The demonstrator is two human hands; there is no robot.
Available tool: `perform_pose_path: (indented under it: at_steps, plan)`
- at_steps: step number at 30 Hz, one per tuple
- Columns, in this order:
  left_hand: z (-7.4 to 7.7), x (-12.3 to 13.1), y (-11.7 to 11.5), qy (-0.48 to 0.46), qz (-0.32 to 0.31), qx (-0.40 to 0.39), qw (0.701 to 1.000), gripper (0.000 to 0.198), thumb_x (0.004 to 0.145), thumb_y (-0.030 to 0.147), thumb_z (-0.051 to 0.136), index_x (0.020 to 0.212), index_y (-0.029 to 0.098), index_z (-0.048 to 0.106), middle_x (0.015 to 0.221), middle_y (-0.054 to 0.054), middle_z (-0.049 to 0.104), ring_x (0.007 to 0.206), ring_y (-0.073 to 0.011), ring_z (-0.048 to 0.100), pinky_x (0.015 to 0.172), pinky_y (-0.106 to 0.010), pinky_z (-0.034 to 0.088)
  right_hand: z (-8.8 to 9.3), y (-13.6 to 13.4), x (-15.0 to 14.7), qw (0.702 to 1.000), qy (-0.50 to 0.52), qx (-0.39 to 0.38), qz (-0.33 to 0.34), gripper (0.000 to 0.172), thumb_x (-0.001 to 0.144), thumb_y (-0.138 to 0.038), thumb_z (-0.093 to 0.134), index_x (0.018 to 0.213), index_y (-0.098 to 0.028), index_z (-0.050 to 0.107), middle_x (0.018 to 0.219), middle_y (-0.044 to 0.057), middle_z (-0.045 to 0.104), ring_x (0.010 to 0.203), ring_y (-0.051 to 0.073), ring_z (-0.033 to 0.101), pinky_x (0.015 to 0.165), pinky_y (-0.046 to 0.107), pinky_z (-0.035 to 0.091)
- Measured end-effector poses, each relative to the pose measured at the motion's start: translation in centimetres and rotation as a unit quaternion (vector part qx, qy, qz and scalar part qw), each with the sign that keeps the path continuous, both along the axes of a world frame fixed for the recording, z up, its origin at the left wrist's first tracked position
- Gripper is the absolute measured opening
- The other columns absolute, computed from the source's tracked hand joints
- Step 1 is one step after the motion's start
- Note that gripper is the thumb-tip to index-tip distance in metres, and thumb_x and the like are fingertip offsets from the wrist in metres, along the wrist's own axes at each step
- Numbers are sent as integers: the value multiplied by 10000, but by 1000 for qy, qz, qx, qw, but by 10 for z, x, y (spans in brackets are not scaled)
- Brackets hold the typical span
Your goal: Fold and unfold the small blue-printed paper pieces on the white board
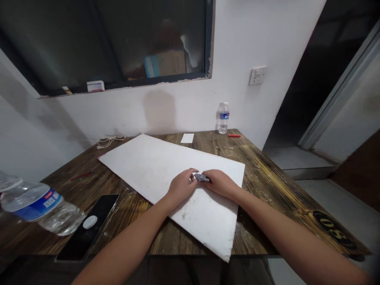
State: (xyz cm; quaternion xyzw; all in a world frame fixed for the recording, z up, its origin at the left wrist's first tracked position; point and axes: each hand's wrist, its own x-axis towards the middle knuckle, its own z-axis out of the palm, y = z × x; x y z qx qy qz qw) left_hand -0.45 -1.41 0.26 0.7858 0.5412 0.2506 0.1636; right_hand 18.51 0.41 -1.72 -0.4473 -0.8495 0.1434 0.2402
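A large white board lies at a slant on the brown wooden table, one corner jutting past the front edge. Over its right half, my right hand is closed around a small grey tool, whose tip points left. My left hand is at the tool's left end, thumb and forefinger curled close together; whether something small is between them is too small to tell.
On the left are a large water bottle and a black phone with a white disc on it. Along the back are a coiled cable, a white paper, a small bottle and a red pen.
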Motion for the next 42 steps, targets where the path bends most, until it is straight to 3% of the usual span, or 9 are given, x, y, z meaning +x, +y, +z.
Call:
perform_pose_path:
  at_steps: [5,11,24,42]
  plan:
    - [2,-1,0,10,-21,11,1000,269,838,223,504,1038,257,680,895,-20,667,805,-186,582,690,-289,427,3,-2,-1,1000,11,-11,-5,113,864,-249,591,769,-196,621,765,19,658,700,154,547,603,234,283]
    - [0,-2,2,32,0,24,999,213,856,236,494,923,238,695,864,-27,669,782,-185,579,658,-287,400,2,-1,-1,1000,16,2,-23,149,860,-272,598,736,-191,604,736,20,634,680,152,521,593,238,273]
    - [-3,-1,2,24,-5,14,1000,310,807,193,533,1097,233,635,1009,-45,672,870,-204,601,727,-300,436,0,2,-2,1000,13,0,-19,227,857,-386,621,750,-188,595,737,21,624,675,147,505,589,240,266]
    - [-3,-1,0,46,-32,18,998,208,838,220,512,998,227,646,981,-26,657,857,-186,593,708,-290,440,1,-2,-3,1000,-7,4,-18,207,888,-324,583,742,-177,596,742,23,618,694,148,521,602,243,262]
